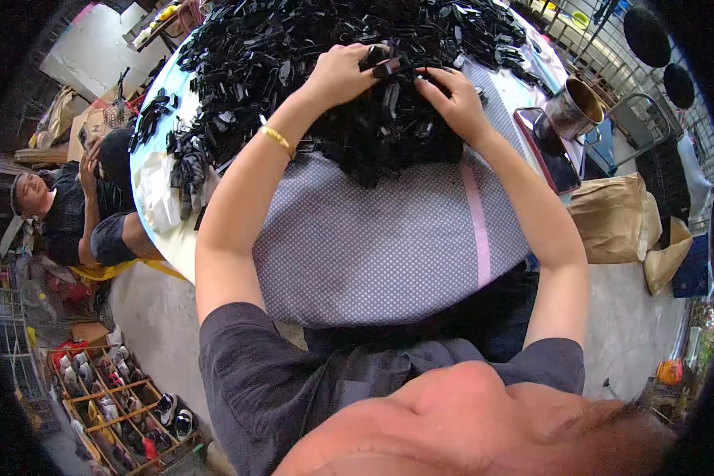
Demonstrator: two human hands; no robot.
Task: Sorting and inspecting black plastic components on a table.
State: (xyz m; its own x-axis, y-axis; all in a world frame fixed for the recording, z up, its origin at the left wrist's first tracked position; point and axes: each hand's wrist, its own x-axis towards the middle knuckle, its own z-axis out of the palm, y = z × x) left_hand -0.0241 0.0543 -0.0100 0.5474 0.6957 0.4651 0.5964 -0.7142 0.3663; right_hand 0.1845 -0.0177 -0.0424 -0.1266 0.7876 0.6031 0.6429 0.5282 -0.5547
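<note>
Left hand (343,73): we see it curled shut on a small black plastic piece (385,67) at the near edge of the heap.
Right hand (454,99): fingers bent, tips pressed on the same piece; we cannot tell whether it grips.
Heap (309,55): glossy black plastic clips, angular and tangled, covering the far half of the bench (163,159).
Cloth (373,246): grey dotted fabric with a pink stripe, spread over the near edge.
Metal cup (573,109): round, shiny steel, at the right edge; contents hidden from us.
Phone (546,151): flat, dark, red-rimmed, just beside the cup.
Paper bag (611,218): brown, crumpled, on the floor right of the bench.
</note>
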